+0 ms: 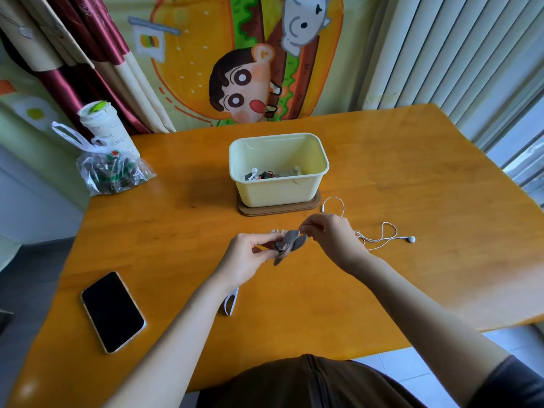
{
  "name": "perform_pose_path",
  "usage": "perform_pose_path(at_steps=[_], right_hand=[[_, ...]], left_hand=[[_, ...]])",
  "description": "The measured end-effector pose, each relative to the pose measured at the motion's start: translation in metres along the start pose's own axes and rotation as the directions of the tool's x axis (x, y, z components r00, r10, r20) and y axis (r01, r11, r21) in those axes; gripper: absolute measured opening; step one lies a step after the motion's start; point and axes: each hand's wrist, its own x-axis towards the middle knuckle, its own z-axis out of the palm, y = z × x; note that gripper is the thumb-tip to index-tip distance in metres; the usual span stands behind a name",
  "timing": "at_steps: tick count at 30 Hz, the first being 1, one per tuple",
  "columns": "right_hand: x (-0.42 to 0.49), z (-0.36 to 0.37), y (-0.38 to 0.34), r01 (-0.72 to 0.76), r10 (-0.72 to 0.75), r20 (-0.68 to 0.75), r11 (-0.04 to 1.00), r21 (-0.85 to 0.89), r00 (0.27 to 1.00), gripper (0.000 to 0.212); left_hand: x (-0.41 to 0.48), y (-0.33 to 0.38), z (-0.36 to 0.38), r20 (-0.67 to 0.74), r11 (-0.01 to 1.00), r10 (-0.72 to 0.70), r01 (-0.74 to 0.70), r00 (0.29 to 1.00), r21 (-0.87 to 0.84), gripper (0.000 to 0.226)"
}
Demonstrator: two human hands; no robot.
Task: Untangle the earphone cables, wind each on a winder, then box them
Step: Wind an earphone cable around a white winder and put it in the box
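My left hand [248, 254] pinches a grey cable winder [288, 245] above the middle of the wooden table [182, 207]. Its flaps stick out. My right hand [329, 234] grips the winder's upper flap, and a white earphone cable [379, 238] trails from under it to the right. That cable ends in an earbud [411, 239] lying on the table. Behind the hands stands a pale yellow box [278, 188] on a brown base, with several wound earphones inside. A white loop [231, 303] lies beside my left forearm.
A black phone [112, 312] lies face up at the front left. At the back left corner sit a clear plastic bag [110, 172] and a lidded paper cup [103, 125]. Curtains and a cartoon cloth hang behind the table.
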Motion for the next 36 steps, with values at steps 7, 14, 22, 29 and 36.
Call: perform_pose_path(at_steps=[7,14,22,29,36], right_hand=[[0.010,-0.007,-0.004,-0.115,0.112,0.024,0.971,0.211,0.993,0.026],[0.005,0.013,-0.014,-0.315,0.242,0.203,0.787,0.531,0.949,0.029],[0.002,0.033,-0.011,-0.380,0.279,0.268,0.777,0.502,0.922,0.023],[-0.005,0.043,-0.010,-0.330,0.243,0.263,0.870,0.368,0.934,0.018],[-0.012,0.039,-0.019,-0.091,0.109,0.205,0.991,-0.094,0.973,0.023]], left_hand=[[0.002,0.013,0.006,-0.044,0.926,-0.033,0.013,0.998,-0.376,0.029],[0.006,0.011,0.017,-0.069,0.718,-0.172,0.077,0.983,-0.692,0.029],[0.004,0.004,0.020,-0.114,0.607,-0.290,0.090,0.950,-0.790,0.029],[0.013,0.003,0.024,-0.294,0.645,-0.402,0.040,0.867,-0.763,0.028],[0.013,0.000,0.024,-0.509,0.982,-0.124,0.031,0.852,-0.187,0.028]])
